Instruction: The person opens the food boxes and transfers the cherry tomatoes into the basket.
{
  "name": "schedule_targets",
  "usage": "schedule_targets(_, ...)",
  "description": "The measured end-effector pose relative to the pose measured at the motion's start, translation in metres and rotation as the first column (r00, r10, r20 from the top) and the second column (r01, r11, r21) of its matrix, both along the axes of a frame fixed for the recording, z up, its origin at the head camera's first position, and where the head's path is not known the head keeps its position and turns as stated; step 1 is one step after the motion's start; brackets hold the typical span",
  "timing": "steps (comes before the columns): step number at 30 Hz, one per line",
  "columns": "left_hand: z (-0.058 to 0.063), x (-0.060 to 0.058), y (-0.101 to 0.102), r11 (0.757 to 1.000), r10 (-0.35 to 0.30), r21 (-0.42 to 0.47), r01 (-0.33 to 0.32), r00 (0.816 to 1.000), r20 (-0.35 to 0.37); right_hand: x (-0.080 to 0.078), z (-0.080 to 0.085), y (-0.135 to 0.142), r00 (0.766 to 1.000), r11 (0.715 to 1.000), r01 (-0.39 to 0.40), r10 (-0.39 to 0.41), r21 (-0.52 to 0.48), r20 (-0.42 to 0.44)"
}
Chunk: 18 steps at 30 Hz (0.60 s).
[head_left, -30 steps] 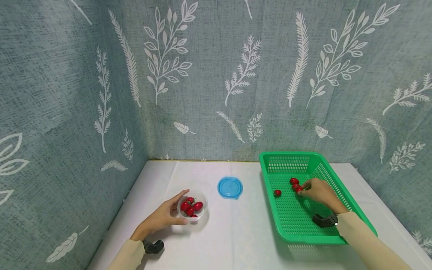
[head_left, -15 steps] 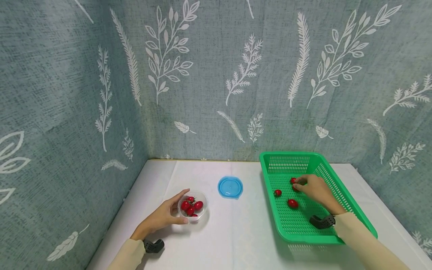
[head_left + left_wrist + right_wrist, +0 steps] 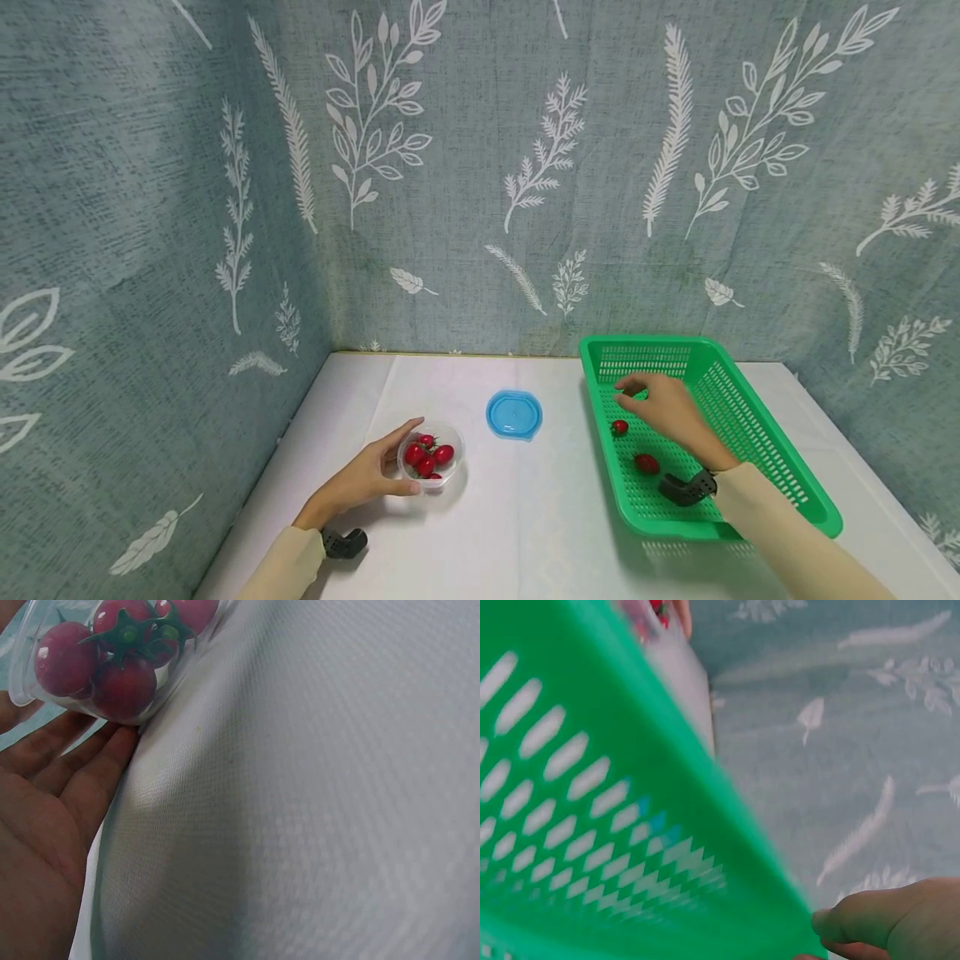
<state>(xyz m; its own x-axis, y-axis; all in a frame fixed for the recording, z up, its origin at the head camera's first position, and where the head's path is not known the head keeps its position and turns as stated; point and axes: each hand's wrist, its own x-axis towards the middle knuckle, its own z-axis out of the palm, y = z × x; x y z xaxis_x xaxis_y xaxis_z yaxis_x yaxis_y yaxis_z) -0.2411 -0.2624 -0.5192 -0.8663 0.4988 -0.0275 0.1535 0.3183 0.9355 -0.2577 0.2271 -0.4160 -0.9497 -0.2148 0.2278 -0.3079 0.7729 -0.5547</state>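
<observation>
My left hand (image 3: 365, 475) holds a small clear plastic container (image 3: 456, 471), with thumb and fingers spread round its side. Inside it lie several red cherry tomatoes (image 3: 124, 686) with green stems. Over the left part of a green perforated basket (image 3: 783, 433), my right hand (image 3: 663, 408) is raised with bent fingers; any thing between its fingertips is hidden. A cherry tomato (image 3: 619, 427) lies by the basket's left wall, and another tomato (image 3: 647, 464) lies nearer the front. In the right wrist view, the right hand's thumb (image 3: 862, 915) shows beside the basket's rim.
A blue plastic lid (image 3: 513, 414) lies on the white tabletop (image 3: 525, 517) between container and basket. A grey-green patterned cloth (image 3: 480, 167) hangs behind the table and along its sides. The basket's raised walls surround the loose tomatoes.
My right hand has moved left and up from the basket's middle. One tomato has rolled toward the basket's front; two farther back no longer show. The left hand has kept still on the container.
</observation>
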Motion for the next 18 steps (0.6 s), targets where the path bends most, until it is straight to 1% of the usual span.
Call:
schedule_targets(6,0.003,0.0,0.001,1.0,-0.005,-0.005,0.005,1.0,-0.002,-0.002,0.008,-0.029,0.998,0.997,-0.062,0.062,-0.047,-0.002)
schedule_targets(10,0.002,-0.002,0.001,1.0,-0.02,-0.007,0.02,1.0,-0.007,0.0,0.011,-0.049,0.997,0.996,-0.081,0.08,-0.039,-0.023)
schedule_targets(13,0.001,-0.002,0.001,1.0,-0.025,-0.002,0.025,1.0,-0.011,0.001,0.013,-0.064,0.992,0.993,-0.115,0.114,-0.035,-0.049)
schedule_targets(15,0.0,-0.001,0.0,1.0,-0.022,0.002,0.022,1.0,-0.013,0.002,0.014,-0.074,0.988,0.99,-0.14,0.138,-0.03,-0.063)
schedule_targets(18,0.0,0.0,-0.001,1.0,-0.016,-0.001,0.016,1.0,-0.017,0.002,0.015,-0.088,0.987,0.988,-0.15,0.148,-0.024,-0.059)
